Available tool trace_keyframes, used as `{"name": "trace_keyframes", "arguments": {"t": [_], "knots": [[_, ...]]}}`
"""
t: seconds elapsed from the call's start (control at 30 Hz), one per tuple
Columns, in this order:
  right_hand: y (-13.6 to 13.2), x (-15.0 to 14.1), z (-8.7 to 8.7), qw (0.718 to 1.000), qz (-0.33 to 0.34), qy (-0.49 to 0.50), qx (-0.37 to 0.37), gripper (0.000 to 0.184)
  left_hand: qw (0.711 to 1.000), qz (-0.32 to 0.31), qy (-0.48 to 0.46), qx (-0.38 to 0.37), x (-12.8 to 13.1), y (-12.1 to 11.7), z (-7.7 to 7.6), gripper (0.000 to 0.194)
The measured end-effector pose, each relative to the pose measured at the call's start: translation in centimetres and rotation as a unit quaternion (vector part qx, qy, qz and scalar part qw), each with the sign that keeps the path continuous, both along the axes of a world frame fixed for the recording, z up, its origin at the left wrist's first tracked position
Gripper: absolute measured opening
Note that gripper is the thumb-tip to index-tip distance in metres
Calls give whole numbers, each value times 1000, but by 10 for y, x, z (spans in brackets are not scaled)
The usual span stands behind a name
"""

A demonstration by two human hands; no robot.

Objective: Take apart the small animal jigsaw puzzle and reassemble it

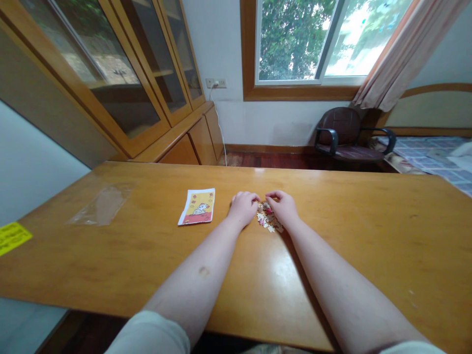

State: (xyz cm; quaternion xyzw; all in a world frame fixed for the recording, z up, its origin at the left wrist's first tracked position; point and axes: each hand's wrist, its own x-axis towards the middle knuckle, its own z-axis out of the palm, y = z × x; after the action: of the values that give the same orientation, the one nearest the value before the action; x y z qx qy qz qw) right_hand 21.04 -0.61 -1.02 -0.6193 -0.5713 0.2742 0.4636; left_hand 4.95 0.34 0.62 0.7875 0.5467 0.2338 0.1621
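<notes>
A small heap of jigsaw puzzle pieces (270,222) lies on the wooden table (354,236), mostly pale with some pink ones. At its left edge is my left hand (244,206), its fingers bent and pressed together against the heap. My right hand (283,205) reaches over the heap's far right side, thumb and forefinger pinched. Whatever either set of fingertips holds is too small to make out. Left of my left hand, a picture card (199,207) lies flat, showing a white cartoon animal on yellow and red.
A clear plastic bag (105,204) lies on the table's left part, with a yellow label (14,238) at the left edge. Beyond the table stand a glass-doored cabinet (177,123), an armchair (341,132) and a bed (435,157).
</notes>
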Motion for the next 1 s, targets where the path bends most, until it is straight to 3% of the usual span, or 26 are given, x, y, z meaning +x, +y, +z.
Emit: {"name": "trace_keyframes", "arguments": {"t": [0.07,0.13,0.23,0.3,0.4,0.57,0.73,0.83,0.93,1.0], "knots": [[1,2,0,1000,-29,7,8,16,999,-39,21,13,1,-5,3,23],[2,5,-1,998,-58,24,17,19,991,-128,28,20,4,-11,6,27],[5,8,-3,996,-85,35,23,22,970,-238,43,8,6,-16,7,49],[6,9,-6,995,-89,32,23,23,964,-261,43,-3,7,-15,6,47],[7,9,-9,996,-82,20,1,22,962,-269,31,-16,7,-10,1,26],[8,6,-9,998,-63,-9,-24,18,973,-226,-30,-24,7,1,-9,23],[2,3,-1,996,-25,-82,-18,20,988,-102,-117,3,4,5,-7,25],[-8,-1,6,979,100,-175,28,18,987,-8,-160,20,2,6,-4,27],[-17,-6,13,933,250,-248,80,8,982,54,-181,24,-1,8,-2,29],[-20,-7,16,906,291,-292,95,20,980,71,-184,18,-2,8,-2,28]]}}
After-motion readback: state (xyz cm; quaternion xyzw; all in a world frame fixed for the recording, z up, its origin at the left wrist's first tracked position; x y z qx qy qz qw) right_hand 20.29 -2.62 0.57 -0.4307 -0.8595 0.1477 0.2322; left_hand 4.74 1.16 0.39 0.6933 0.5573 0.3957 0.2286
